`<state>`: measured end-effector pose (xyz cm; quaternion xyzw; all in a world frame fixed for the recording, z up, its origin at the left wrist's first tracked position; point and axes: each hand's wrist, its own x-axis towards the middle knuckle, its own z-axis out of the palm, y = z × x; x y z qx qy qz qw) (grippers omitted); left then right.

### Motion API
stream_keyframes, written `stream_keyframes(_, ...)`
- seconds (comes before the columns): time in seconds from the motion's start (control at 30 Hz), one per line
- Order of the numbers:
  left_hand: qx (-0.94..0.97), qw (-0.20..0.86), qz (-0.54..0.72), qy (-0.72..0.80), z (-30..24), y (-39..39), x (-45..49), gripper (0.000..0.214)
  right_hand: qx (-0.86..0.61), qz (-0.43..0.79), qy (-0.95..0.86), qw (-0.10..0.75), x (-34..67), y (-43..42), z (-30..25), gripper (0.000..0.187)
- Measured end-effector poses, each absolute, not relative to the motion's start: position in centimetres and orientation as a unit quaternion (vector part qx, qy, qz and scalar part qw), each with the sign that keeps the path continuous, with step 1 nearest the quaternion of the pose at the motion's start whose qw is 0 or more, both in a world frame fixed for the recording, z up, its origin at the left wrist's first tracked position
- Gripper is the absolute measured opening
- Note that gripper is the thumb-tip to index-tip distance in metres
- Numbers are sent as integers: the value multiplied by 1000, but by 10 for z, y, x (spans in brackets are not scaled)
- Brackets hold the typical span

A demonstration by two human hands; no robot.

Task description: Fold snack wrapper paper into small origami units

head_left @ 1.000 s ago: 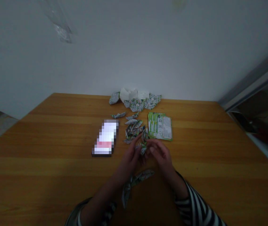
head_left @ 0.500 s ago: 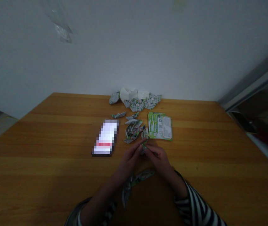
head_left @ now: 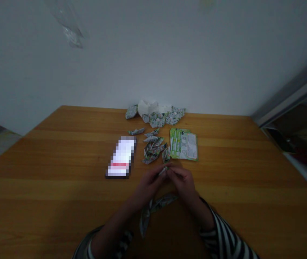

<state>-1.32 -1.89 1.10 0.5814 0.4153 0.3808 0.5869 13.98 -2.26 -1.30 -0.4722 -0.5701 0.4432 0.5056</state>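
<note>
Between my fingertips is a small folded paper piece (head_left: 163, 170), green and white, mostly covered by the fingers. My left hand (head_left: 150, 182) pinches it from the left, and my right hand (head_left: 182, 180) closes on it from the right, the fingertips meeting. Just beyond the hands lies a single folded piece (head_left: 166, 155), next to a cluster of folded printed paper pieces (head_left: 153, 149). Below my wrists, two long folded strips (head_left: 145, 219) rest on the table, partly under the hands.
A stack of green-and-white printed sheets (head_left: 183, 144) lies right of the cluster. To the left is a phone (head_left: 121, 158) with its screen blurred. Several fan-like folded papers (head_left: 157, 119) and white tissue (head_left: 147, 108) stand against the wall (head_left: 153, 57) at the table's back edge.
Both hands have drawn slightly closer together around the folded paper piece, and less of it shows. The single piece beyond the hands is now more exposed.
</note>
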Motion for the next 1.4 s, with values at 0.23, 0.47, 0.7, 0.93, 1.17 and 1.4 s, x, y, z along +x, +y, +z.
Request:
stream_keyframes(0.23,634,502,381,448,5,-22,-7,31,-504,372,-583,517,135,-29,-9,19)
stream_keyframes(0.47,698,397,358,477,7,-23,-10,35,-494,430,-568,498,126,-32,-10,22)
stream_keyframes(0.7,717,390,346,464,10,-19,-13,32,-499,348,-610,507,134,-25,-6,14)
stream_keyframes(0.93,704,401,366,458,4,-18,-12,32,-520,340,-632,464,136,-26,-3,13)
stream_keyframes(1.17,664,405,382,499,1,-16,-13,26,-533,342,-625,457,133,-30,-6,14)
stream_keyframes(1.4,645,399,388,523,6,-20,-8,20,-537,412,-526,515,124,-31,-13,17)
